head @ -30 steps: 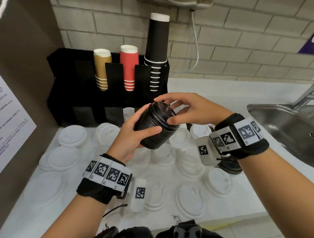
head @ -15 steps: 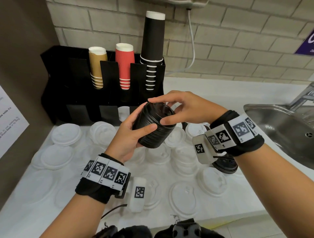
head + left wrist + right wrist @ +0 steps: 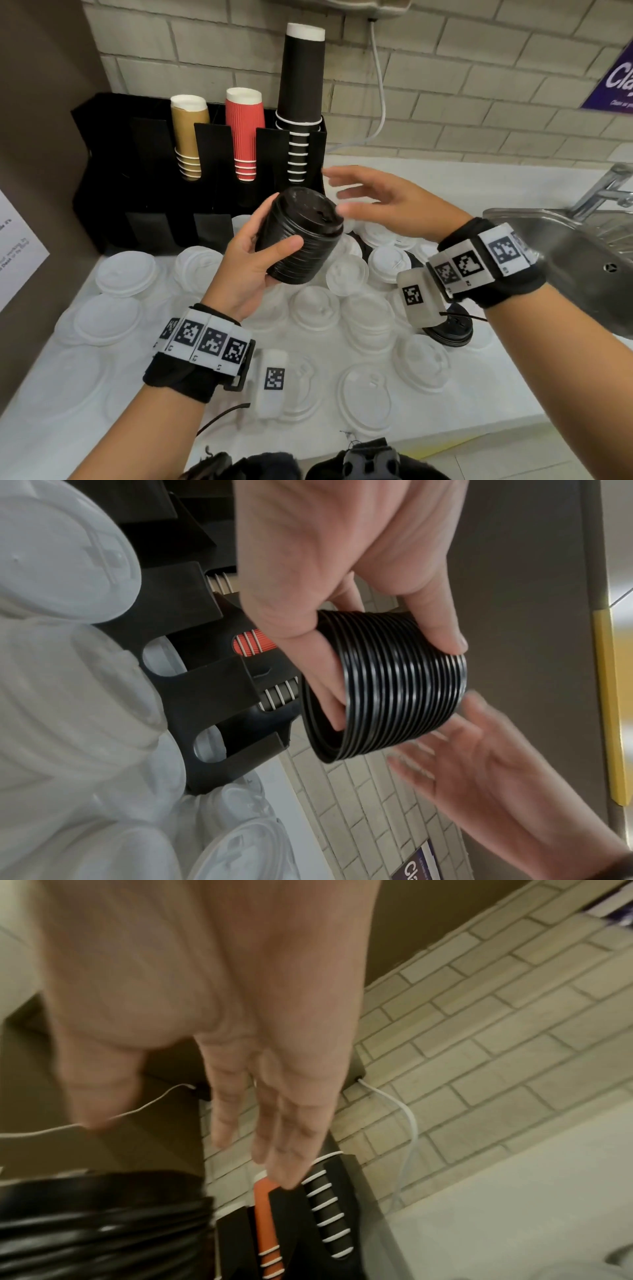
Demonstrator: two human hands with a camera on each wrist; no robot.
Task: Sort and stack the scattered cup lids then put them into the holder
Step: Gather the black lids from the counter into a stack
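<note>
My left hand (image 3: 260, 246) grips a tall stack of black cup lids (image 3: 301, 236), tilted, above the counter; in the left wrist view the thumb and fingers wrap the ribbed stack of black lids (image 3: 394, 685). My right hand (image 3: 363, 195) hovers just right of the stack's top, fingers straight and spread, blurred, holding nothing; in its wrist view my right hand (image 3: 240, 1110) is flat above the black stack (image 3: 103, 1226). Several white lids (image 3: 318, 308) lie scattered on the white counter. The black holder (image 3: 144, 192) stands at the back left.
Brown (image 3: 188, 133), red (image 3: 245, 133) and black cup stacks (image 3: 301, 102) stand in the holder's upper slots. A single black lid (image 3: 448, 332) lies under my right wrist. A steel sink (image 3: 582, 260) is at the right; a brown wall panel (image 3: 37, 144) borders the left.
My right hand has let go of the top of the black stack and drawn away to the right, fingers now spread. My left hand keeps holding the stack.
</note>
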